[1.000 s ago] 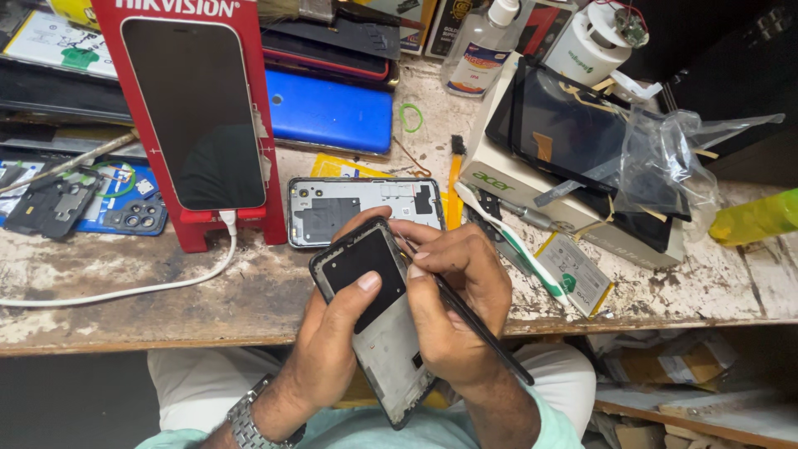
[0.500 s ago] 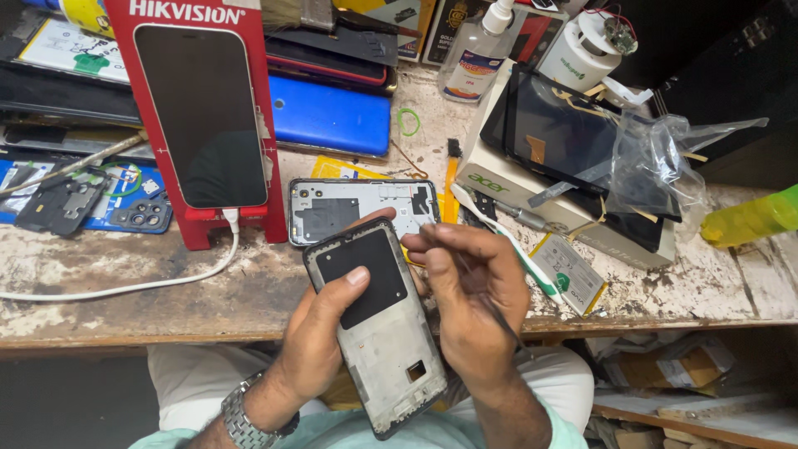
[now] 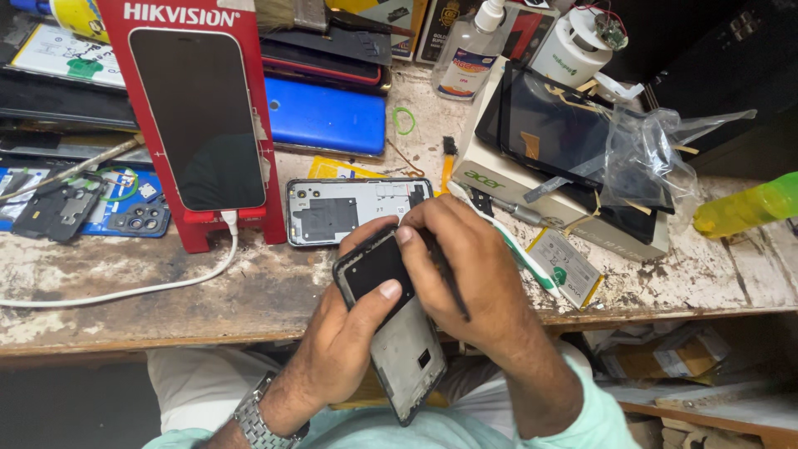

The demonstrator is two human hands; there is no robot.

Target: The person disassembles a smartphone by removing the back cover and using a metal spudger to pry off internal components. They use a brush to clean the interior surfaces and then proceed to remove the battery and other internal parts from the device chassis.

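While the left hand (image 3: 349, 349) wraps its fingers (image 3: 389, 291) around the bare phone frame (image 3: 391, 333) at lower centre, off the bench (image 3: 125, 308), the right hand (image 3: 465, 266) pinches a thin black tool (image 3: 445, 278) against it. A slip could gouge the frame or drop it.

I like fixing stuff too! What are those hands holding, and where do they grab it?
The left hand grips the opened phone frame near its top, thumb across it. The right hand holds a thin dark tool along its shaft.

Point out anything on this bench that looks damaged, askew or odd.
The wooden bench top is badly worn, its pale paint flaked and stained. A phone lies on it with its back off and its insides bare. The left hand holds a second stripped phone frame; the right hand holds a thin dark tool against it.
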